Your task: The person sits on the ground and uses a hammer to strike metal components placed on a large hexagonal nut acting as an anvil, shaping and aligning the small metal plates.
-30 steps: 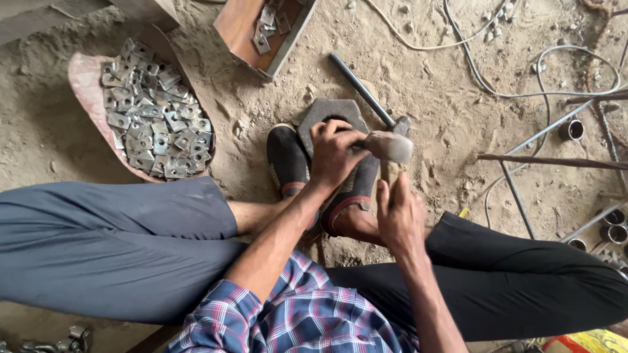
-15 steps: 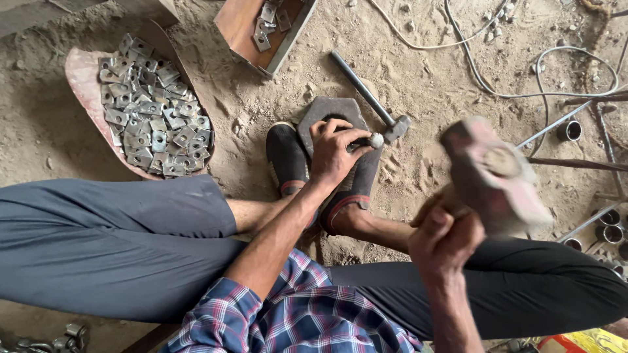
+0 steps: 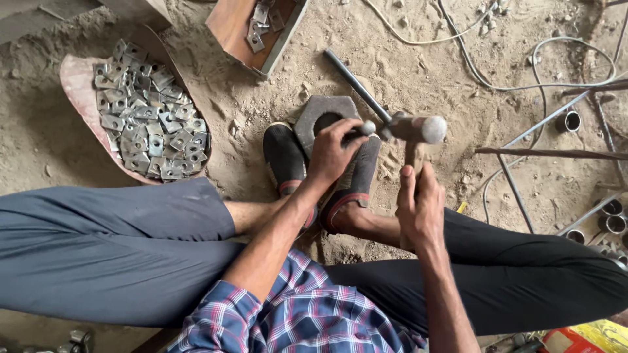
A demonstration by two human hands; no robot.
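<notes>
**Hammer head down at the punch**

The right hand is closed round the handle of a hammer, whose head sits level just beside the top of a punch. The left hand grips the punch, fingers wrapped tight, over a hexagonal steel block with a round hole. The block lies on the sandy floor, touching the toes of both shoes. A dark rod runs out from behind the hammer. To the left, a tray is heaped with square plates
</notes>
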